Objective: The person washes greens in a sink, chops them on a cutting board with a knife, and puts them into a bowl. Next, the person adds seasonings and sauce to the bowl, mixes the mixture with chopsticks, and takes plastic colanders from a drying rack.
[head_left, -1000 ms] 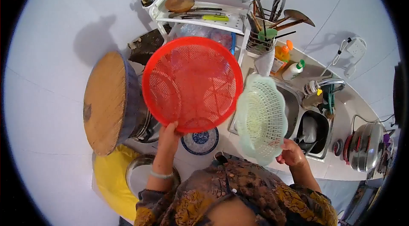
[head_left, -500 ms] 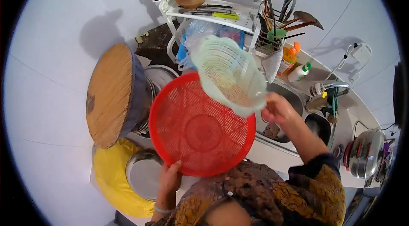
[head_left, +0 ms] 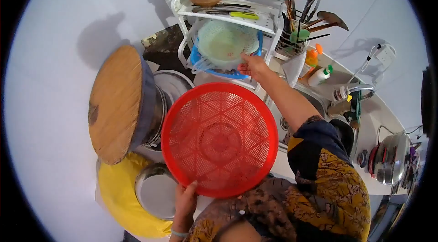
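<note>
My left hand (head_left: 186, 200) grips the near-left rim of a round red plastic colander (head_left: 220, 141), thumb over the edge. The colander is held level before my body, and nothing lies in it. Farther off, my right hand (head_left: 253, 66) is closed at the near-right edge of a pale green plastic colander (head_left: 221, 43), with the thumb on its rim. This smaller colander rests in or just over a blue basket (head_left: 238, 76) under the white rack. Clear plastic bags (head_left: 200, 65) show beside it, partly covered.
Above stands a white rack (head_left: 228, 16) with knives. A utensil holder (head_left: 292, 45), soap bottles (head_left: 320, 76) and the sink tap (head_left: 360, 90) are to the right. At left are a large wooden board (head_left: 116, 105), a steel basin (head_left: 157, 192) and a yellow bag (head_left: 114, 187).
My right hand has carried the pale green colander away from above the red one, up and left to the blue basket. The red colander has shifted slightly toward me, still in my left hand.
</note>
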